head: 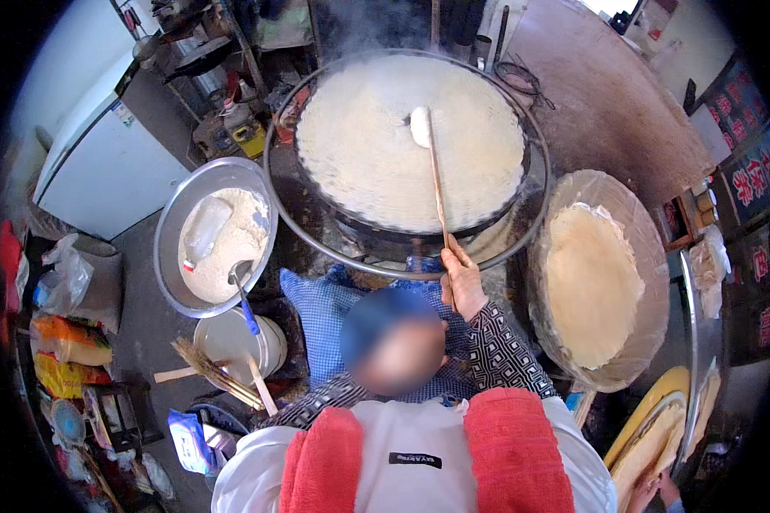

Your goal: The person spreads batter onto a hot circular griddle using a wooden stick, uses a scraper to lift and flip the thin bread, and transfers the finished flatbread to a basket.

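Note:
My right hand (463, 279) is closed around the handle of a long wooden spreader (437, 186). The spreader's far end rests in a white lump of batter or dough (419, 127) near the middle of a big round griddle. A thin pale layer (372, 154) covers the griddle, and a metal ring (359, 264) surrounds it. Steam rises at the far side. My left hand cannot be made out; the left sleeve runs behind a blurred round patch over my lap. To the left, a metal basin (167, 269) holds pale flour or meal, a clear plastic bottle (208, 227) and a blue-handled ladle (248, 314).
Thin round flatbreads (593, 288) lie on a plastic-lined round tray at right. Below the basin stand a white bucket (276, 346) and a straw brush (215, 372). Another person's hands (654, 490) touch flatbreads at lower right. A white chest freezer (112, 173) stands at left.

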`<state>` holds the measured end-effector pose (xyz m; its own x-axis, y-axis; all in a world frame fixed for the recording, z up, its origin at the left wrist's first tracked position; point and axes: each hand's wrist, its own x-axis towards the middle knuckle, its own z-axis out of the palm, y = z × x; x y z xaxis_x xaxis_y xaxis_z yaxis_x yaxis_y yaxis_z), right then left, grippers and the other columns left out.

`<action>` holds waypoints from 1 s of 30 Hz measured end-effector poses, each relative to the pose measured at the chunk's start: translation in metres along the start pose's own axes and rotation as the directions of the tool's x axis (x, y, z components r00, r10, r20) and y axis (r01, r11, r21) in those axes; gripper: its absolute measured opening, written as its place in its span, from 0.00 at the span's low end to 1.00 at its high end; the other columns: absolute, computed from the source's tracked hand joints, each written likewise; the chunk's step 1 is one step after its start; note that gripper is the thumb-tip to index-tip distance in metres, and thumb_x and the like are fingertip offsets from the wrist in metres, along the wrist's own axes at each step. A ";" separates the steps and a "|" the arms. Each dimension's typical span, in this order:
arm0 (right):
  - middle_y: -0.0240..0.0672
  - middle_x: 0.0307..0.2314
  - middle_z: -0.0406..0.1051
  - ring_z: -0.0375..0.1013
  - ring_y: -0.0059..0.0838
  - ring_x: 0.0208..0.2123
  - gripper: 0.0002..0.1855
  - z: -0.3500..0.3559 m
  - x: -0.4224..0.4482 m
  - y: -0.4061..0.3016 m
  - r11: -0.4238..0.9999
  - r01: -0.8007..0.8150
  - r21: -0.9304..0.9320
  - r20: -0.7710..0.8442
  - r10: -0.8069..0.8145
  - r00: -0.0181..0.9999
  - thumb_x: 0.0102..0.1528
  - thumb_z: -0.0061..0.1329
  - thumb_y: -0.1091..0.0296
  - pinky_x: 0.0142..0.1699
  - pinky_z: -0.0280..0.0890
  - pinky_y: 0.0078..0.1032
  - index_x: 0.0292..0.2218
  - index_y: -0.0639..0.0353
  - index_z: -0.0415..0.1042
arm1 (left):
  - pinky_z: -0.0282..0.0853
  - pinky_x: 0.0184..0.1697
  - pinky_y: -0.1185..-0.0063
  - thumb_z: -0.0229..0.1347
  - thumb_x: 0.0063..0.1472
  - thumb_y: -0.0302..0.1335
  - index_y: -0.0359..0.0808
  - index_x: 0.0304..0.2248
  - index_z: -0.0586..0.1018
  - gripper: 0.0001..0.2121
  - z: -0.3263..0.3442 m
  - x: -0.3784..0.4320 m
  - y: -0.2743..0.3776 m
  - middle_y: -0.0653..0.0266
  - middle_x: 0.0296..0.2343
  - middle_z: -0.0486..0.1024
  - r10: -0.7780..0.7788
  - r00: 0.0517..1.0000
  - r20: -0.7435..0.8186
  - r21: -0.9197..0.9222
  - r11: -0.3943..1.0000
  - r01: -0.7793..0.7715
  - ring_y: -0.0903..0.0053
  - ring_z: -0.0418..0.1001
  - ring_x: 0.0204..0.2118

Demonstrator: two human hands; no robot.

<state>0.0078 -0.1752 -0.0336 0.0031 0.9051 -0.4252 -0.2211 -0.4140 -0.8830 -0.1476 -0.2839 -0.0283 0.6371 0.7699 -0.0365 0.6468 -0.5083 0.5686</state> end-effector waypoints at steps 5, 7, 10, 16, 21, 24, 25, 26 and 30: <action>0.27 0.09 0.61 0.57 0.20 0.06 0.25 0.020 0.000 0.015 0.981 -0.061 0.185 0.082 0.047 0.996 0.61 0.45 0.56 0.10 0.51 0.21 0.58 0.46 0.61 | 0.73 0.34 0.67 0.52 0.61 0.28 0.34 0.53 0.67 0.21 -0.061 -0.074 -0.034 0.46 0.37 0.76 -0.233 0.863 -0.449 -0.037 0.969 0.243 0.56 0.77 0.34; 0.26 0.09 0.60 0.56 0.21 0.06 0.24 0.024 -0.003 0.015 0.914 -0.155 0.374 0.158 0.102 0.982 0.61 0.44 0.55 0.11 0.51 0.20 0.57 0.44 0.60 | 0.73 0.36 0.71 0.50 0.62 0.23 0.35 0.54 0.67 0.21 -0.059 -0.105 -0.087 0.47 0.35 0.76 -0.462 0.659 -0.594 -0.111 0.858 0.501 0.58 0.77 0.34; 0.26 0.09 0.58 0.54 0.20 0.07 0.23 0.032 -0.025 0.019 0.886 -0.054 0.460 0.045 0.038 0.998 0.62 0.43 0.55 0.11 0.53 0.20 0.58 0.39 0.59 | 0.61 0.52 0.61 0.52 0.60 0.31 0.35 0.57 0.61 0.27 -0.062 -0.152 -0.163 0.46 0.45 0.68 -0.545 0.493 -0.679 0.046 0.638 0.768 0.52 0.65 0.50; 0.25 0.11 0.61 0.56 0.18 0.08 0.21 0.011 -0.035 0.026 0.934 -0.021 0.356 -0.072 0.049 0.996 0.61 0.45 0.57 0.11 0.52 0.20 0.55 0.37 0.63 | 0.65 0.55 0.67 0.52 0.58 0.34 0.29 0.60 0.49 0.36 -0.059 -0.201 -0.238 0.44 0.55 0.61 -1.000 0.008 -0.021 -0.016 0.008 1.000 0.55 0.66 0.54; 0.28 0.09 0.62 0.58 0.22 0.06 0.24 -0.004 -0.014 0.018 0.964 -0.058 0.258 0.092 0.036 0.995 0.61 0.45 0.58 0.10 0.55 0.23 0.58 0.42 0.61 | 0.68 0.51 0.68 0.49 0.60 0.31 0.27 0.56 0.57 0.27 -0.059 -0.198 -0.231 0.42 0.47 0.70 -0.979 -0.081 -0.185 -0.058 -0.071 0.996 0.55 0.70 0.50; 0.26 0.09 0.62 0.58 0.22 0.06 0.21 0.001 -0.010 0.013 0.953 -0.121 0.278 0.120 0.090 0.989 0.60 0.47 0.58 0.10 0.55 0.24 0.55 0.40 0.65 | 0.69 0.50 0.69 0.47 0.61 0.29 0.32 0.54 0.61 0.23 -0.034 -0.229 -0.264 0.44 0.43 0.72 -0.977 -0.060 -0.202 -0.194 -0.020 0.981 0.56 0.73 0.46; 0.26 0.09 0.62 0.58 0.22 0.06 0.21 0.000 -0.009 0.011 0.947 -0.143 0.289 0.123 0.112 0.986 0.60 0.47 0.58 0.10 0.55 0.24 0.54 0.40 0.65 | 0.69 0.49 0.69 0.48 0.61 0.29 0.34 0.56 0.60 0.24 -0.030 -0.227 -0.256 0.45 0.43 0.73 -0.972 -0.033 -0.233 -0.338 0.050 0.940 0.58 0.73 0.45; 0.25 0.10 0.62 0.58 0.22 0.06 0.20 -0.002 -0.002 0.016 0.943 -0.139 0.303 0.124 0.106 0.987 0.59 0.49 0.57 0.10 0.54 0.23 0.53 0.37 0.67 | 0.70 0.48 0.69 0.48 0.61 0.29 0.36 0.57 0.59 0.25 -0.025 -0.226 -0.245 0.46 0.42 0.73 -0.964 -0.011 -0.266 -0.472 0.120 0.873 0.59 0.73 0.44; 0.25 0.12 0.64 0.58 0.21 0.07 0.19 0.001 0.000 0.022 0.933 -0.187 0.309 0.191 0.132 0.973 0.60 0.48 0.56 0.11 0.53 0.22 0.52 0.35 0.67 | 0.69 0.23 0.76 0.49 0.62 0.27 0.44 0.62 0.50 0.32 -0.003 -0.246 -0.223 0.63 0.29 0.71 -0.961 -0.099 -0.259 -0.897 0.201 0.393 0.76 0.69 0.23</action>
<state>0.0020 -0.1848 -0.0530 -0.2119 0.8445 -0.4919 -0.5081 -0.5251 -0.6827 -0.4499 -0.3586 -0.1438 -0.7930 0.5119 -0.3304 0.0039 0.5466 0.8374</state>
